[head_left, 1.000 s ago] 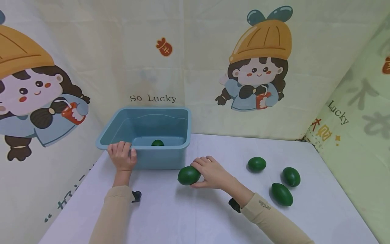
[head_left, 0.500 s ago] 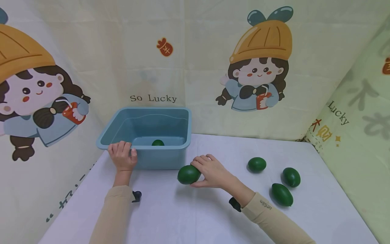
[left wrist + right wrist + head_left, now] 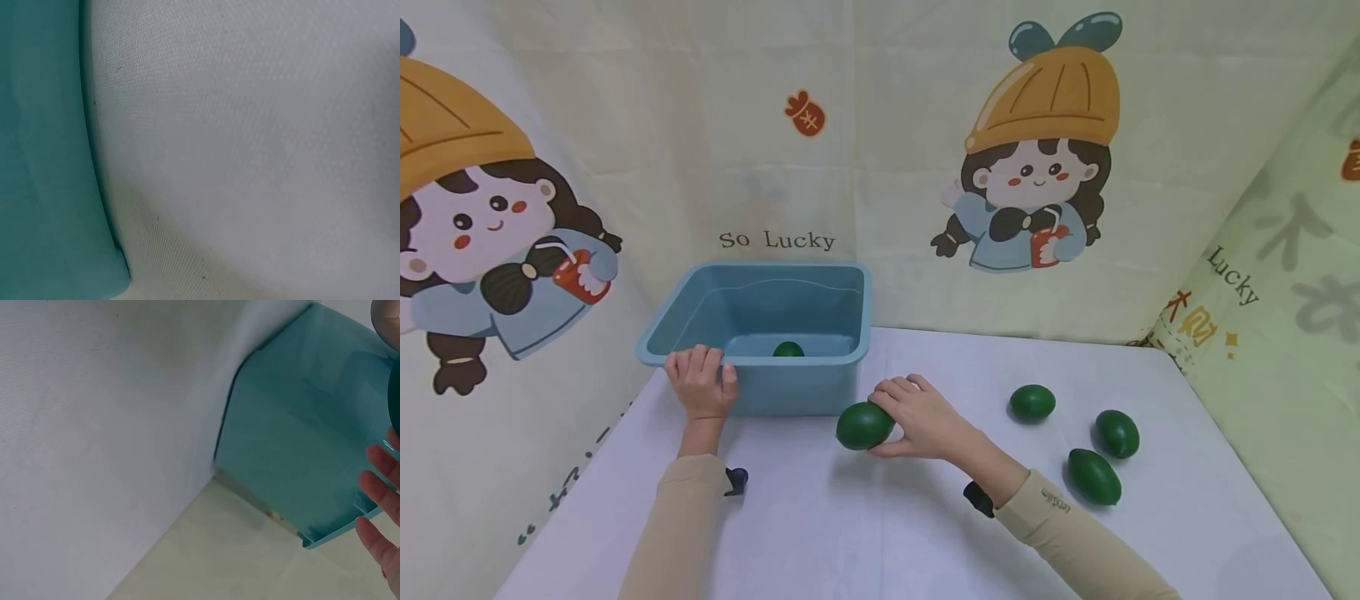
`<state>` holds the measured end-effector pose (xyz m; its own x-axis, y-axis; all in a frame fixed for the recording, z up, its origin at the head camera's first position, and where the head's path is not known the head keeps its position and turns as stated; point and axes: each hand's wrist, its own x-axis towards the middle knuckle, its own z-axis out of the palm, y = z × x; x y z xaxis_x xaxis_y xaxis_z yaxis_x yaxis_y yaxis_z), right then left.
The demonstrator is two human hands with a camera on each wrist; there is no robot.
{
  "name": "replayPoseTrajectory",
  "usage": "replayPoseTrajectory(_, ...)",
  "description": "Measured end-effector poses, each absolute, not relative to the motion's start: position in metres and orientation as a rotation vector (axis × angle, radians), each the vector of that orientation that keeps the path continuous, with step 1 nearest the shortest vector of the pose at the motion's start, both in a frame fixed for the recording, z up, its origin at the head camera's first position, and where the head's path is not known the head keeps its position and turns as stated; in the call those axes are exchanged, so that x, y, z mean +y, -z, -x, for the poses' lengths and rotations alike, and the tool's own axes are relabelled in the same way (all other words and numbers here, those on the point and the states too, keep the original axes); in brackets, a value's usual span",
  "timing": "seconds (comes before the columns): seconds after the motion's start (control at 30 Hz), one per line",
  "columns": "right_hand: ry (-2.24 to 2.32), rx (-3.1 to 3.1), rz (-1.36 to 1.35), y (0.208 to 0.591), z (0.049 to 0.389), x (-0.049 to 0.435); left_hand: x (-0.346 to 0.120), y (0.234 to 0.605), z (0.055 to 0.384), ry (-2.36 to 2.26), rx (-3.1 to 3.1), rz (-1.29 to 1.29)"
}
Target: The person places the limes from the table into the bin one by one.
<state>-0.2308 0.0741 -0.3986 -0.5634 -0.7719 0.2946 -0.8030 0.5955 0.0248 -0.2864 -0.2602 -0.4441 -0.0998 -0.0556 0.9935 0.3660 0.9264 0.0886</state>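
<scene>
A blue plastic bin (image 3: pixel 793 389) stands left of centre at the back of the table in the head view. My left hand (image 3: pixel 702 383) grips its front rim, fingers hooked over the edge. Inside, a green lime (image 3: pixel 788 350) shows partly above the rim. My right hand (image 3: pixel 917 417) holds another lime (image 3: pixel 861 426) between thumb and fingers, just in front of the bin's right corner and above the table. The right wrist view catches the fingers (image 3: pixel 377 487) and a sliver of that lime (image 3: pixel 395 400) beside the bin wall (image 3: pixel 294 437). Only bin wall (image 3: pixel 44 150) and tablecloth show in the left wrist view.
On the right of the white-covered table (image 3: pixel 820 533) lie a lime (image 3: pixel 1032 403) farther back, a lime (image 3: pixel 1117 433) and a longer lime (image 3: pixel 1093 477) nearer the front. A printed cloth backdrop (image 3: pixel 895 208) rises behind the bin and along both sides.
My right hand has lifted very slightly with the lime in its grip. The left hand stays on the bin's rim, and the other limes have not moved.
</scene>
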Motion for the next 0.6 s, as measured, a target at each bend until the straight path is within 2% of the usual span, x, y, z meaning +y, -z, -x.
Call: replayPoseTrajectory(0.6,-0.175,-2.513,-1.282,0.386,0.235,0.071,-0.26,0.444,0.287,0.359,-1.631,0.239)
